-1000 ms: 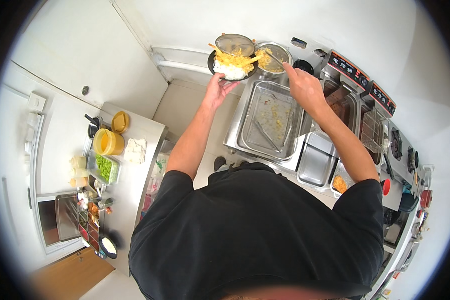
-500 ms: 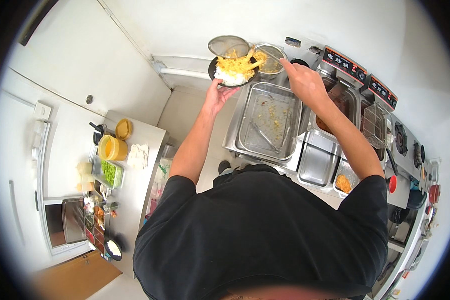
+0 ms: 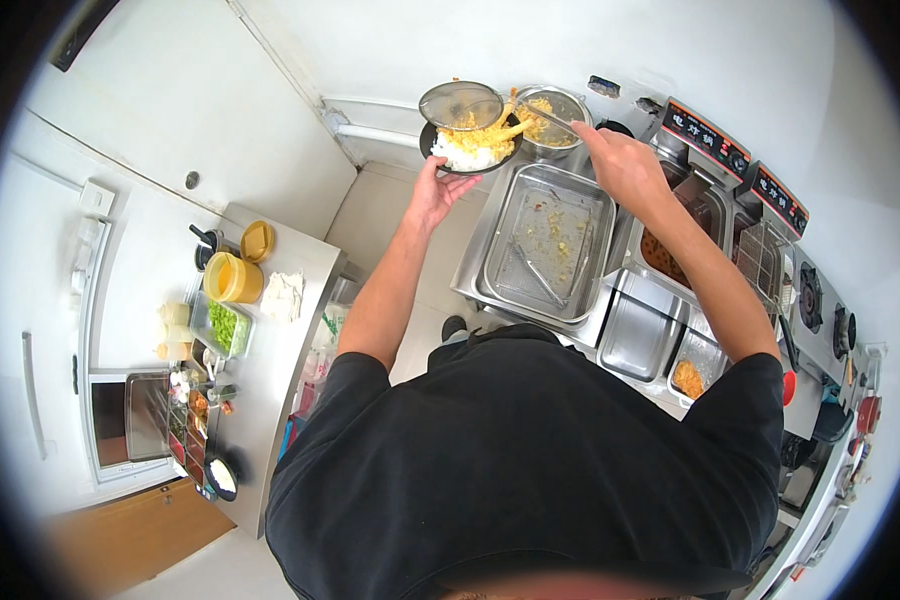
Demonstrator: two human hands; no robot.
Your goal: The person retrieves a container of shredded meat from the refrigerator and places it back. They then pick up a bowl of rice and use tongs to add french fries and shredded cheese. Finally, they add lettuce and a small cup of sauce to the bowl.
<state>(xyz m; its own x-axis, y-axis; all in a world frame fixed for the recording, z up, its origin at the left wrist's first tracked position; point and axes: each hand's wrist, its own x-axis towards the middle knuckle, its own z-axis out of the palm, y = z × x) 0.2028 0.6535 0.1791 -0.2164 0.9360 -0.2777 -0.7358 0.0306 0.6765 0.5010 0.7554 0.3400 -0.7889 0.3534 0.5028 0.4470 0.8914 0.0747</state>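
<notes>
My left hand (image 3: 438, 190) holds a black bowl (image 3: 429, 140) from below, thumb at its rim. In the bowl lie white rice (image 3: 467, 154) and long yellow battered fried pieces (image 3: 491, 137), heaped on the far side. My right hand (image 3: 622, 165) is closed round the long handle of a wire-mesh skimmer (image 3: 460, 105). The skimmer's round mesh head is tilted over the bowl's far edge and hides part of the fried pieces. Just right of the bowl, a metal strainer basin (image 3: 570, 108) contains yellow crumbs.
Below the basin is a steel tray (image 3: 490, 255) with crumbs and tongs (image 3: 538, 275). Electric fryers (image 3: 710, 150) and burners (image 3: 810, 295) line the right wall. Fried food (image 3: 687, 378) sits in a small pan. The left counter (image 3: 305, 262) carries a yellow tub (image 3: 232, 280), greens (image 3: 225, 325) and a rice bowl (image 3: 222, 478).
The skimmer head has come down slightly and tilted more over the bowl, covering more of the fried pieces. My left hand still supports the bowl; the whole view has shifted a little.
</notes>
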